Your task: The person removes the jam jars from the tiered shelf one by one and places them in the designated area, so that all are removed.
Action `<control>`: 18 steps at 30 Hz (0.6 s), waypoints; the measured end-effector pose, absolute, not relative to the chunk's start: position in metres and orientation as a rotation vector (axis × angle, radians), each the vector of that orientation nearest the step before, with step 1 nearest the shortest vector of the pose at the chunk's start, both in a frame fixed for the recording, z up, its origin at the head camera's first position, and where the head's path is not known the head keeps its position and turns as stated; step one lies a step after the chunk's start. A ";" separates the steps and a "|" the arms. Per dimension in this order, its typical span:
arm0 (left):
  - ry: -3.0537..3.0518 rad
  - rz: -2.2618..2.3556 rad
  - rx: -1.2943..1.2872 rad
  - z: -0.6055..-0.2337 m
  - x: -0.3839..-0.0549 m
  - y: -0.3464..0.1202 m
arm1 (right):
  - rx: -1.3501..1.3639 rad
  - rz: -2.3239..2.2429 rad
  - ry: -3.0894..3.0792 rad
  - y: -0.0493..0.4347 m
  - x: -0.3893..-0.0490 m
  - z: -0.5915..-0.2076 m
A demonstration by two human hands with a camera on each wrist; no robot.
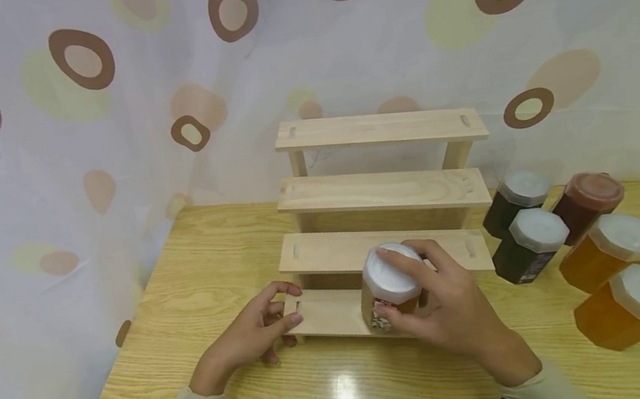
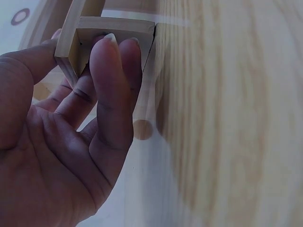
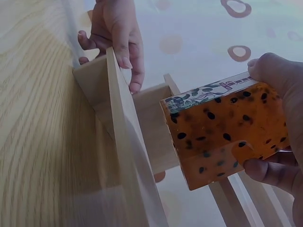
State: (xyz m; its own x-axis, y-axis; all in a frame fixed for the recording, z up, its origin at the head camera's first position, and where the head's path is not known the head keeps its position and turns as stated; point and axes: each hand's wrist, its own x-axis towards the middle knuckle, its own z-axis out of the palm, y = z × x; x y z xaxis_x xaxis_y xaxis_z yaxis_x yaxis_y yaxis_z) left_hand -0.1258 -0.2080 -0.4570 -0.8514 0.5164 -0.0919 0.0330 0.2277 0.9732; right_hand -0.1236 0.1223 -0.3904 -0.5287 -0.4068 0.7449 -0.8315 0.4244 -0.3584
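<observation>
My right hand (image 1: pixel 448 305) grips a jar (image 1: pixel 390 279) with a white lid, thumb on one side and fingers on the other. In the right wrist view, the jar (image 3: pixel 222 135) holds orange jelly-like contents with black seeds and bears a printed label strip. Its base is a little apart from the lowest board (image 3: pixel 125 123) of a stepped wooden rack. At that board's left end, my left hand (image 1: pixel 253 331) pinches the rack (image 1: pixel 329 314). The left wrist view shows fingers of the left hand (image 2: pixel 90 127) around the wooden end (image 2: pixel 116 23).
To the right of the rack stand two dark jars (image 1: pixel 530 242), a reddish-lidded jar (image 1: pixel 590 203) and two orange jars (image 1: pixel 618 312) with white lids. A patterned cloth (image 1: pixel 283 57) hangs behind the wood-grain table (image 1: pixel 191 263). The rack's upper boards (image 1: pixel 382 189) rise toward the cloth.
</observation>
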 end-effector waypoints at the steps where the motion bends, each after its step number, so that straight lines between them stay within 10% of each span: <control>1: 2.109 1.658 0.504 -0.457 -0.126 -0.208 | 1.034 0.976 -2.113 0.125 -0.123 -0.390; 18: 2.108 1.663 0.511 -0.457 -0.126 -0.208 | 0.865 0.914 -2.110 0.181 -0.112 -0.396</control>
State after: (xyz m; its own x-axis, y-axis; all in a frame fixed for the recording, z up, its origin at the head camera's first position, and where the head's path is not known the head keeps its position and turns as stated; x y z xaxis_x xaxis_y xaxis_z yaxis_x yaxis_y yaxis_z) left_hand -0.1263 -0.2082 -0.4572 -0.8507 0.5182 -0.0880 0.0348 0.2226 0.9743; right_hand -0.1122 0.1809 -0.3962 -0.5544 -0.3013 0.7758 -0.7720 0.5344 -0.3442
